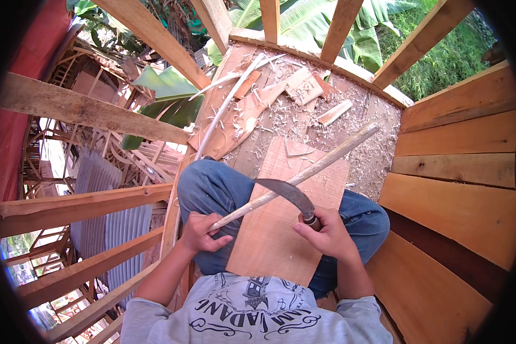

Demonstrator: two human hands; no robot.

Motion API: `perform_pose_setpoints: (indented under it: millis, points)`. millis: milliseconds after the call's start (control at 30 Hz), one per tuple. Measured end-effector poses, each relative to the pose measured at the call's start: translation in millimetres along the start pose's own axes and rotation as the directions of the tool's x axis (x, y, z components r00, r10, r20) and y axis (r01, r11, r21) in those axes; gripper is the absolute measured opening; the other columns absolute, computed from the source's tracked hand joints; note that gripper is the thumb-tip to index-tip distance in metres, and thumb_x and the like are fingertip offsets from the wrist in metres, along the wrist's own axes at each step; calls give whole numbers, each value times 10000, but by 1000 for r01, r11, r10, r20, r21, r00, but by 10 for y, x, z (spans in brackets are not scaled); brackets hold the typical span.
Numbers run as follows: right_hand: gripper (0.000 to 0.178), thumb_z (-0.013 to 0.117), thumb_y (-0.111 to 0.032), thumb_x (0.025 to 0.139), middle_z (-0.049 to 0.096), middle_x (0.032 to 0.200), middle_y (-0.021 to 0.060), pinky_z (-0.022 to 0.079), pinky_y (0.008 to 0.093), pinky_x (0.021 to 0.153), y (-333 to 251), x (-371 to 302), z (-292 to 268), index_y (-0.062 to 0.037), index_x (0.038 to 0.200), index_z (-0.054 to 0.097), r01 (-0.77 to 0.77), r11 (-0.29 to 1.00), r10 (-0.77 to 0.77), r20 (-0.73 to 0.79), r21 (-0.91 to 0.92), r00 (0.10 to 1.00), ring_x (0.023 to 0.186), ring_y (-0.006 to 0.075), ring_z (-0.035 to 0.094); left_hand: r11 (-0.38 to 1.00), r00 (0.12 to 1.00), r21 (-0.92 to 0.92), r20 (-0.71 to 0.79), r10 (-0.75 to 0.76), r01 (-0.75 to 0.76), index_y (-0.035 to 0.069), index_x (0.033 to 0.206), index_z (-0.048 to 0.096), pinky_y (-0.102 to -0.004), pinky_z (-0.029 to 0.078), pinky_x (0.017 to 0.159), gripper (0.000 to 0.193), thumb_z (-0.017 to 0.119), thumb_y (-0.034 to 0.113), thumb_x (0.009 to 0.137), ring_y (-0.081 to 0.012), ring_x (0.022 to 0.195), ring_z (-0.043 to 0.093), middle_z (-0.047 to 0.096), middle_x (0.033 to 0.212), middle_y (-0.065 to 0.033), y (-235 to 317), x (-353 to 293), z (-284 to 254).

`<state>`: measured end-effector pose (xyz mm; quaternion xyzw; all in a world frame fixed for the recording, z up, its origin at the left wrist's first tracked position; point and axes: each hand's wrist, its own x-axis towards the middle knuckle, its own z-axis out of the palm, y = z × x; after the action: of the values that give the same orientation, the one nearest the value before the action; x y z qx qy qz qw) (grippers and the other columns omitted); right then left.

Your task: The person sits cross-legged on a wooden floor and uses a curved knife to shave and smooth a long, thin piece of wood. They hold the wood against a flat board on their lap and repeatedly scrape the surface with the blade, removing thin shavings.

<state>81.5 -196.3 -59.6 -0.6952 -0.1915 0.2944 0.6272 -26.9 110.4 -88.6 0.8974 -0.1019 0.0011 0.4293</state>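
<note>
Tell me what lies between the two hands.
In the head view, a flat wooden board on the lap fills the gap between the left hand and right hand; the stick and curved knife blade cross above it.

Wood scraps [307, 86], banana leaves [166, 86]

A long pale peeled stick [304, 172] slants from lower left to upper right across a flat wooden board [281, 229]. A dark curved knife [289, 194] lies with its blade against the stick's middle.
</note>
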Motion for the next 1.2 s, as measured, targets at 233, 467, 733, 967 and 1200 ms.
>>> perform_pose_setpoints:
  millis: [233, 467, 733, 967, 1200]
  points:
    - [211, 484, -202, 966, 353, 490, -2, 364, 245, 309, -40, 48, -293, -67, 805, 465, 398, 674, 190, -668, 622, 720, 348, 92, 378, 999, 1000, 36, -12, 0, 1, 75, 755, 611, -286, 370, 389, 323, 795, 318, 651, -157, 369, 495, 403, 443, 18, 21, -8, 11]
    - [247, 497, -177, 956, 350, 505, 0, 314, 228, 289, 373, -15, -171, -78, 744, 418, 203, 948, 20, -680, 247, 733, 331, 85, 338, 990, 997, 140, -65, 44, -35, 106, 732, 556, -330, 398, 388, 205, 681, 254, 799, -209, 429, 556, 501, 477, -18, 53, 16, -9]
    - [258, 470, -87, 951, 387, 494, 13, 262, 212, 351, 396, 140, 98, -59, 706, 393, 184, 978, -105, -536, 97, 838, 351, 73, 347, 972, 992, 231, -113, 61, -33, 106, 739, 556, -321, 380, 386, 220, 695, 269, 787, -185, 449, 563, 525, 514, -8, 28, -75, 71]
    - [236, 485, -102, 953, 384, 478, 12, 266, 215, 351, 474, 160, 162, -65, 731, 416, 63, 997, -23, -600, 45, 800, 358, 82, 353, 978, 983, 205, -166, 79, -44, 109, 693, 473, -339, 404, 380, 345, 653, 367, 834, -230, 442, 556, 489, 490, -28, 16, -65, 84]
    - [197, 475, -111, 951, 358, 491, 10, 292, 235, 327, 487, 196, 289, -69, 767, 418, 50, 993, 34, -660, 107, 750, 361, 97, 350, 980, 977, 195, -198, 78, -39, 115, 693, 492, -306, 395, 386, 345, 695, 375, 793, -193, 445, 545, 484, 505, 0, -5, -106, 86]
